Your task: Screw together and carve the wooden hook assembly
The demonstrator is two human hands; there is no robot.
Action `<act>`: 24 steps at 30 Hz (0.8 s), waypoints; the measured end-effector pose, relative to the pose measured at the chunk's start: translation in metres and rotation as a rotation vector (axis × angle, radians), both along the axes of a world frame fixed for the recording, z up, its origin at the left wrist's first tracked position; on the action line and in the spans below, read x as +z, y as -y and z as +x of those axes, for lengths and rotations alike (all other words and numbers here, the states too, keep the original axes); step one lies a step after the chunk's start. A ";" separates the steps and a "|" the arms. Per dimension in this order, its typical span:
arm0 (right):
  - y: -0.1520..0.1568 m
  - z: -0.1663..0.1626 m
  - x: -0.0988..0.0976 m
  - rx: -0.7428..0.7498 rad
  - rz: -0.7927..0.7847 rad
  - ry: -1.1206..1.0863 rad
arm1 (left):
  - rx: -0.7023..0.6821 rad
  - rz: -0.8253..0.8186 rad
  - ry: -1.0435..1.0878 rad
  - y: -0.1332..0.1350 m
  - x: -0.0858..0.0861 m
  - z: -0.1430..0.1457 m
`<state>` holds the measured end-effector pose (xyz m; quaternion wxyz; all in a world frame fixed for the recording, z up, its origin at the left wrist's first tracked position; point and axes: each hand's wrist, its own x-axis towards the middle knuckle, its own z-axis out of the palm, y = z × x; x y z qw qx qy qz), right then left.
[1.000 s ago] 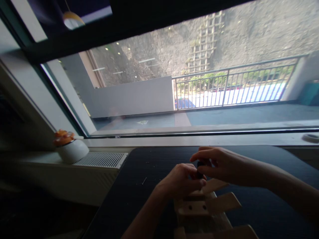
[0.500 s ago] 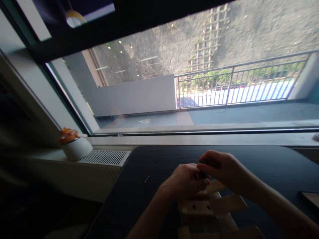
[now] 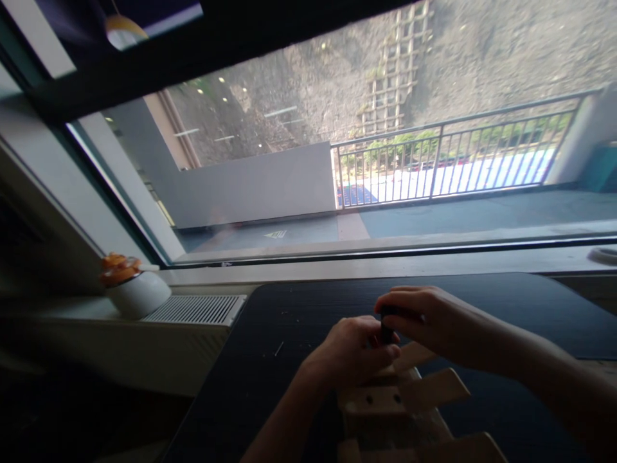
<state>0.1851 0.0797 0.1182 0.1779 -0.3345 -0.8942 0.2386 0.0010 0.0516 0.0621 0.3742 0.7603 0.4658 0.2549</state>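
Above the far end of a wooden slatted piece (image 3: pixel 376 404), both my hands come together. My right hand (image 3: pixel 427 321) is closed, its thumb and fingers gripping a short dark object (image 3: pixel 387 326) from above. Its exact kind is too dark to make out. Beside it, my left hand (image 3: pixel 354 352) is closed, fingertips curled around the object's lower end, and what they pinch is hidden. Light wooden slats (image 3: pixel 438 390) stick out to the right of the piece, and two dark holes show in one block. The near end runs out of view at the bottom.
The work lies on a black table (image 3: pixel 299 302) with rounded corners. A thin nail-like bit (image 3: pixel 279 348) and small crumbs lie left of my hands. Beyond are a windowsill (image 3: pixel 289 273) and large window; a white pot with an orange top (image 3: pixel 137 292) stands left, beside a vent grille (image 3: pixel 197 310).
My right hand has turned slightly around the dark object, which now shows more upright between the fingers. My left hand stays at its lower end. The view has shifted a little.
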 end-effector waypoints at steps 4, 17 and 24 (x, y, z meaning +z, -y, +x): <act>0.004 -0.002 -0.013 -0.148 0.042 -0.015 | 0.017 -0.028 0.017 0.001 -0.002 0.000; 0.005 -0.003 0.001 -0.019 0.036 -0.047 | -0.039 -0.061 0.095 0.002 0.001 -0.002; 0.005 -0.007 -0.017 -0.050 0.117 -0.208 | 0.020 -0.068 0.060 0.004 0.003 -0.001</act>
